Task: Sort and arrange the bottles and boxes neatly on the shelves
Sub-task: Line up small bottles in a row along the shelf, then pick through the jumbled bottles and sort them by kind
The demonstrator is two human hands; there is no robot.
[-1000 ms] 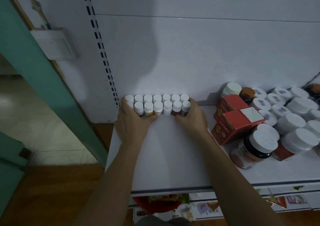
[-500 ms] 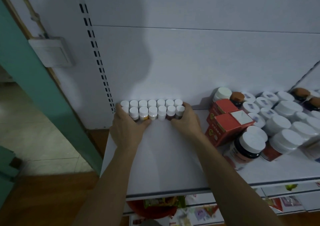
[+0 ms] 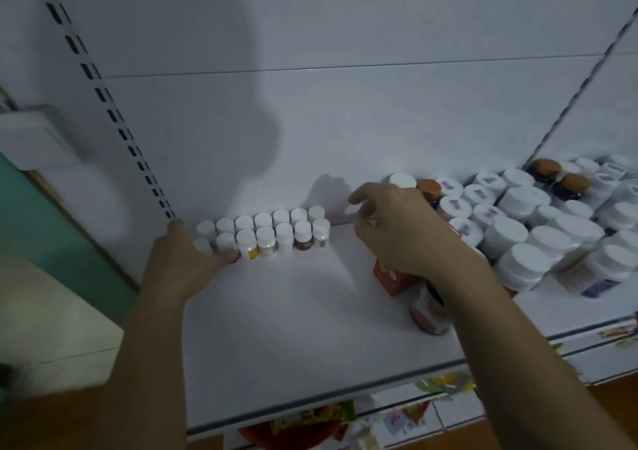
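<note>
Many white-capped jars (image 3: 524,228) crowd beside a red box (image 3: 393,278), half-hidden by the right hand (image 3: 404,232).

Looks like a shop, perhaps a pharmacy: white retail shelf (image 3: 310,328) on slotted uprights (image 3: 114,118), crowded with capped bottles (image 3: 524,204) and red boxes (image 3: 393,280).

Shelf (image 3: 293,328): front and middle bare; vials (image 3: 272,233) block back left, box (image 3: 392,278) and jars (image 3: 524,228) crowd right.

Your right hand (image 3: 404,232) hides most of the red box (image 3: 393,280); your left hand (image 3: 183,263) looks blurry.
</note>
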